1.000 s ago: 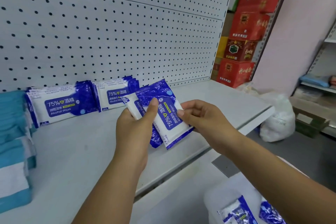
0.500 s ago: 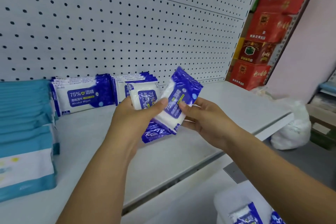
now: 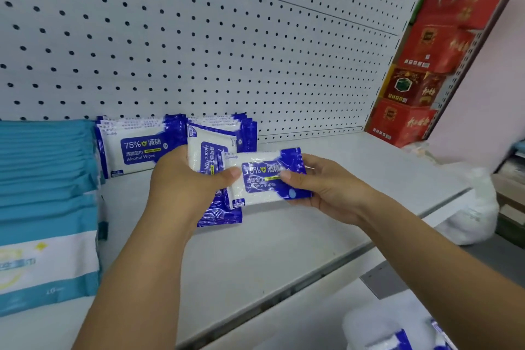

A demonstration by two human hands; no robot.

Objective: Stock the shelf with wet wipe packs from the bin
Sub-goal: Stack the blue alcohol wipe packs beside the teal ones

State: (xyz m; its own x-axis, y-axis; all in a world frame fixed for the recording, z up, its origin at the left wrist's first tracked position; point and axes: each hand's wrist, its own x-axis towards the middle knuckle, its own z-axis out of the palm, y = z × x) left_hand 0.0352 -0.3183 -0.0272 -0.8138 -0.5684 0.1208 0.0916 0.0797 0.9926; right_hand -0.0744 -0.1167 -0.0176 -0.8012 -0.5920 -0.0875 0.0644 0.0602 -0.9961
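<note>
My left hand [image 3: 184, 179] grips a small bundle of blue-and-white alcohol wipe packs [image 3: 208, 156] held on end above the white shelf [image 3: 284, 241]. My right hand [image 3: 321, 190] pinches one wipe pack [image 3: 264, 179] by its right end, label facing me and lying level, its left end under my left thumb. Two rows of the same packs stand against the pegboard: one [image 3: 133, 145] at the left, another [image 3: 244, 125] behind my hands. The bin [image 3: 397, 332] with more packs shows at the bottom right.
Teal-and-white tissue packs [image 3: 48, 207] are stacked at the shelf's left. Red gift boxes [image 3: 426, 65] pile up past the shelf's right end. A white plastic bag [image 3: 468, 216] lies on the floor to the right. The pegboard back wall [image 3: 199, 37] rises behind the shelf.
My right hand has turned the single pack from upright to level, label towards me. Both hands stay above the shelf in front of the second row.
</note>
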